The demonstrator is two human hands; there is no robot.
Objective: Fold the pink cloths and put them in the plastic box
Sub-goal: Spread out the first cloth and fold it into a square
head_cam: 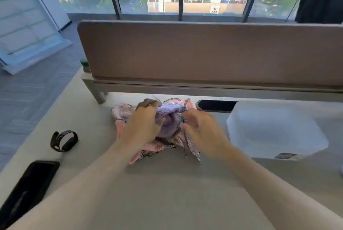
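Pale desk (167,192) by high windows. Left hand (143,127) and right hand (202,133) both clutching bunched pink cloths (156,146). Tangled layers: likely to lift together, spoiling the fold.

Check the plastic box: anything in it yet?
Looks empty: the plastic box shows no pink through its walls; the cloths are still bunched under both hands.

Two bare forearms enter from the bottom edge, one from each lower corner. No sleeve shows on either arm as far up as the picture reaches. The left hand (143,124) wears no ring, glove or bracelet that can be seen, and its wrist is bare. The right hand (201,129) is likewise unadorned, with a bare wrist. Fingernails are too blurred to describe.
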